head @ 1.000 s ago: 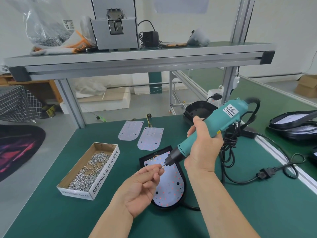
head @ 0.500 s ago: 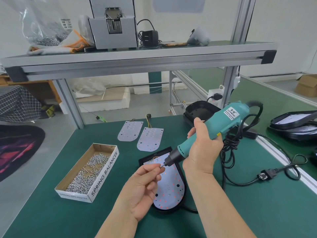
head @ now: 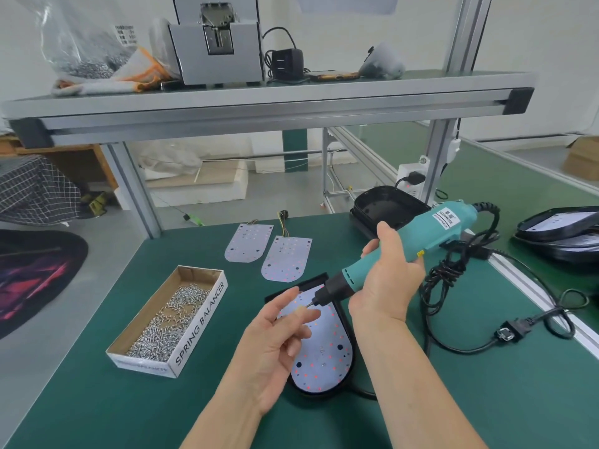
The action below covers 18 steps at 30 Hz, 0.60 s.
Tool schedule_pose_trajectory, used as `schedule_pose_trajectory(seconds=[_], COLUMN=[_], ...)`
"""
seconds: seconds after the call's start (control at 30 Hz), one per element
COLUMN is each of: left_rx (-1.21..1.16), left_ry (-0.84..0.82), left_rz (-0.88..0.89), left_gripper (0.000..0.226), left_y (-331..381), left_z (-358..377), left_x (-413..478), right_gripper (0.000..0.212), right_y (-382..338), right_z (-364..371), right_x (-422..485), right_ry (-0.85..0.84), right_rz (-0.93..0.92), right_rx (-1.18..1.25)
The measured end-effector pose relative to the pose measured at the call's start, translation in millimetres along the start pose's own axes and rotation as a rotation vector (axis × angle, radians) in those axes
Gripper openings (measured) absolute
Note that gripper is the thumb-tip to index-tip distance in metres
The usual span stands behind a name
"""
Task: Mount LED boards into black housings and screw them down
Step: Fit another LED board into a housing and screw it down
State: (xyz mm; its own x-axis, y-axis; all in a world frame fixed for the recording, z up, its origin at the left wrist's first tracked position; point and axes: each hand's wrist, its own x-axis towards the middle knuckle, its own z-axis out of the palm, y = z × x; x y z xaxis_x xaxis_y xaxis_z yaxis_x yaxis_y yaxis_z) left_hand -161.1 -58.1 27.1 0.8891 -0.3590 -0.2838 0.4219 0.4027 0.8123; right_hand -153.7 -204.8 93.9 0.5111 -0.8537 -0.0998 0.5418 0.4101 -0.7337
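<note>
While the left hand's [head: 272,345] fingers [head: 291,298] pinch a small screw [head: 304,306] at the bit of the slanted screwdriver [head: 405,251] gripped by the right hand [head: 385,286], the LED board [head: 324,361] lies just below them, seated in its black housing [head: 311,394] on the counter [head: 129,400], long axis toward the person.

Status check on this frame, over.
Right hand grips screwdriver. Left hand pinches screw at bit. LED board sits in black housing. Nothing blocking.
</note>
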Motion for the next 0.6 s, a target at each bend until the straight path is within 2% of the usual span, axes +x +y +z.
schedule_pose_trajectory(seconds=[0.1, 0.17, 0.23, 0.3, 0.33, 0.47, 0.53, 0.6], left_rx=[0.045, 0.124, 0.415, 0.852, 1.044, 1.662, 1.658, 1.423], left_ry=[0.082, 0.248, 0.494, 0.723, 0.749, 0.669, 0.699, 0.633], left_rz=[-0.037, 0.06, 0.272, 0.414, 0.42, 0.227, 0.416, 0.577], left_gripper=[0.05, 0.034, 0.011, 0.013, 0.014, 0.028, 0.023, 0.019], left_y=[13, 29, 52, 69, 74, 71, 62, 46], left_z=[-8, -24, -45, -70, -80, -100, -93, -73], left_x=[3, 13, 24, 35, 38, 51, 48, 42], right_gripper=[0.022, 0.021, 0.021, 0.02, 0.02, 0.022, 0.021, 0.02], right_y=[-1, -2, -2, -2, -2, 1, 3, 5], right_z=[1, 2, 2, 2, 2, 5, 7, 9], right_x=[2, 5, 7, 9, 10, 13, 15, 17], right_ry=[-0.003, -0.007, -0.007, 0.0, 0.002, -0.001, -0.009, -0.021], right_rz=[0.001, -0.001, -0.006, -0.011, -0.012, -0.024, -0.043, -0.067], right_rx=[-0.001, 0.0, -0.003, 0.0, 0.001, 0.003, -0.007, -0.025])
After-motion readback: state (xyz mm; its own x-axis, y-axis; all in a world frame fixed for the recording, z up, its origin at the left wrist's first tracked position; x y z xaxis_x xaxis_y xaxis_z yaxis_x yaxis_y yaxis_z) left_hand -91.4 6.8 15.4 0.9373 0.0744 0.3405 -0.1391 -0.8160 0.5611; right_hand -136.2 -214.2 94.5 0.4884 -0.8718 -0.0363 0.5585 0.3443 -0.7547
